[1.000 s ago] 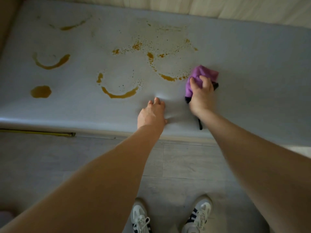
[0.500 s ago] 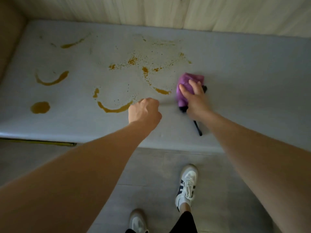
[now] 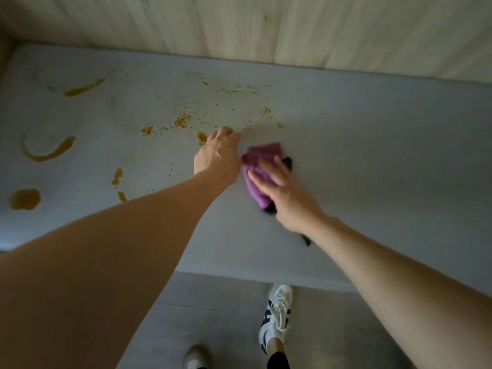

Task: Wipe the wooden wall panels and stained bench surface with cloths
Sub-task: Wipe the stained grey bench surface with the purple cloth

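Since the earlier frame the left hand (image 3: 217, 154) has moved up the bench (image 3: 372, 161) to just left of the purple cloth (image 3: 259, 166); the orange arc that lay above the cloth then is gone. Landmark: the cloth. Far left of it, an orange blob (image 3: 24, 199) and a curved smear (image 3: 48, 151) sit on the bench. Nearer left, speckled orange stains (image 3: 182, 121). The left hand is knuckles-up, fingers curled under; whether they grip anything, cannot tell. The cloth lies bunched on the bench, black edge showing. The right hand (image 3: 286, 194) presses it flat, fingers extended and slightly spread, motion-blurred. Above the cloth, wooden wall panels (image 3: 292, 27). Below it, a white shoe (image 3: 277, 312) on the floor.
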### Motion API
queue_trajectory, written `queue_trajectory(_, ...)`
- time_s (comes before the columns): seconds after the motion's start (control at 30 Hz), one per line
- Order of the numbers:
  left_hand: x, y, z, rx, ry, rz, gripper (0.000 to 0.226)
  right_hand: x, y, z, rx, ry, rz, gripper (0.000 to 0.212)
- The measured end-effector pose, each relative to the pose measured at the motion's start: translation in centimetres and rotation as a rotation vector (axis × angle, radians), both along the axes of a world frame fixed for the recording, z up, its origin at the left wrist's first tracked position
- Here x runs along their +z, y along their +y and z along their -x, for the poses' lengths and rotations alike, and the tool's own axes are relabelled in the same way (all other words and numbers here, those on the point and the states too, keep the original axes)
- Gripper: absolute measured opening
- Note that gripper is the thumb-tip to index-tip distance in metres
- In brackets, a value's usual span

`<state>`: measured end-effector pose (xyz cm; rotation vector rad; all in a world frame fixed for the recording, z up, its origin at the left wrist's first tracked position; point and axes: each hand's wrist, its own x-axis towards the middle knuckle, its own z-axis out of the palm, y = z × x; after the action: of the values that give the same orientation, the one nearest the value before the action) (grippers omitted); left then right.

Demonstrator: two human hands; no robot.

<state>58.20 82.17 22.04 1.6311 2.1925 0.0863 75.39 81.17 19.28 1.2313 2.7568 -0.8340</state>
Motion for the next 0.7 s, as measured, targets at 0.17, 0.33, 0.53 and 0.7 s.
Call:
queue_trajectory(0.17,-1.4,2.6,1.3,-0.016,0.005,0.020,0.050,-0.6,9.2,-0.4,-0.137,-0.109,-0.087,0.077)
queue_trajectory(0.33,-0.9,3.5,1.7,-0.047,0.014,0.072,0.054,-1.7,7.3,1.6,-0.269,-0.049,-0.168,0.072)
queue_trajectory(0.53,-0.4,3.6,1.6,-0.051,-0.010,0.118,0.057,-0.7,3.9,1.7,-0.049,0.016,-0.029,0.073)
queue_trajectory(0.7,-0.6,4.0,1.5,-0.128,0.105,0.202,0.050,-0.6,13.6,1.8,-0.176,-0.112,-0.056,0.075)
